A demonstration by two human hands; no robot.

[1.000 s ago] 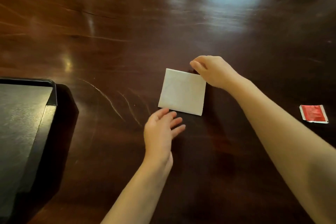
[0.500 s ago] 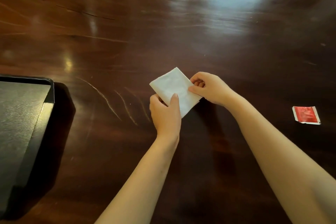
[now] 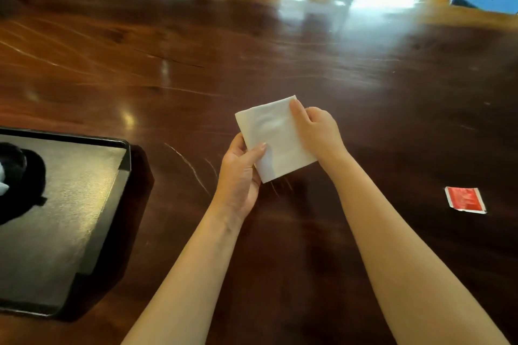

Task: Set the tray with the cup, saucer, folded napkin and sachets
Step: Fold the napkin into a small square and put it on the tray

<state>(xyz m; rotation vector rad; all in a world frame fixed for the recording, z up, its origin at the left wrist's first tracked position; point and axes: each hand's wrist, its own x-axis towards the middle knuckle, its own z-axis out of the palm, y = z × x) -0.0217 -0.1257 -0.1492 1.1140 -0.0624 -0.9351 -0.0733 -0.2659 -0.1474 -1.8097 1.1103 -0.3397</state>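
Napkin (image 3: 276, 138), white and folded square, is held above the dark wooden bench (image 3: 308, 59). Left hand (image 3: 241, 173) pinches its near-left edge, thumb on top; right hand (image 3: 316, 131) grips its right side, forearms converging. Black tray (image 3: 84, 204) sits left, red sachet (image 3: 465, 200) well right.

Napkin (image 3: 276, 138) at frame centre, above the table (image 3: 364, 70), between left hand (image 3: 241, 173) and right hand (image 3: 316, 131). Tray (image 3: 123, 165) lower left on the table. Sachet (image 3: 465, 200) far right, well apart from the hands.
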